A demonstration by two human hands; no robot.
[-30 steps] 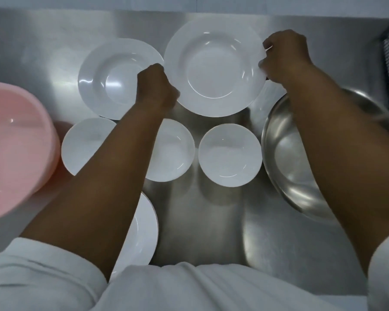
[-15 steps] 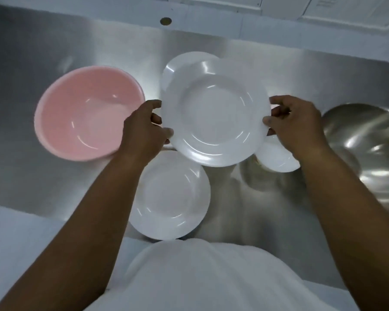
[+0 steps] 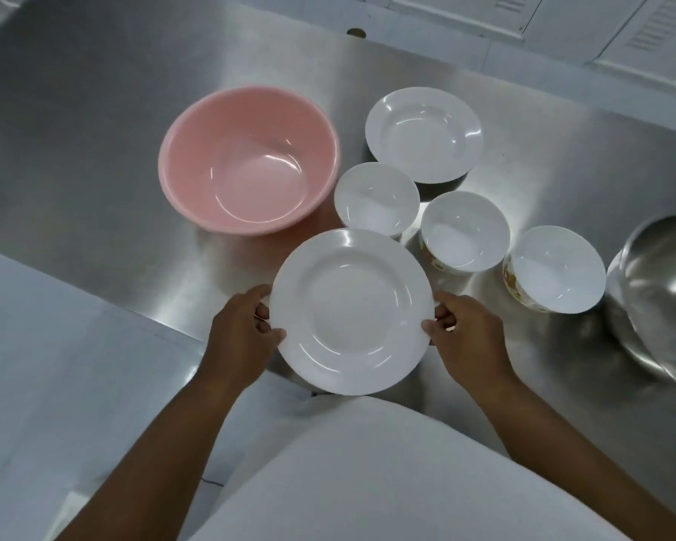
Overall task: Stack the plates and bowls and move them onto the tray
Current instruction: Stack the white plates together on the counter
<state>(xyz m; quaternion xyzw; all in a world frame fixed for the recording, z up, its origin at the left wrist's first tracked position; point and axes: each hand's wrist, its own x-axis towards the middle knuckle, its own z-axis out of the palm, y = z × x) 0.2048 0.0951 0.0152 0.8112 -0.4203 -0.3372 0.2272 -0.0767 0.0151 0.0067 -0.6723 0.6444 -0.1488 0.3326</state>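
Observation:
I hold a white deep plate (image 3: 351, 311) by its rim near the table's front edge, my left hand (image 3: 239, 337) on its left side and my right hand (image 3: 470, 337) on its right. It hides whatever lies under it. A second white deep plate (image 3: 424, 134) rests further back. Three white bowls stand in a diagonal row between them: one (image 3: 376, 198) by the pink basin, one (image 3: 465, 231) in the middle, one (image 3: 554, 269) to the right, the last two with a printed pattern outside. No tray is in view.
A large pink plastic basin (image 3: 249, 160) stands left of the bowls. A big steel mixing bowl (image 3: 660, 294) sits at the right edge. The steel table (image 3: 94, 111) runs back to a wall; a lower white surface (image 3: 55, 365) lies front left.
Both hands brought the held plate from the back of the table toward me, down near the front edge over where another plate lay. The camera view swung left.

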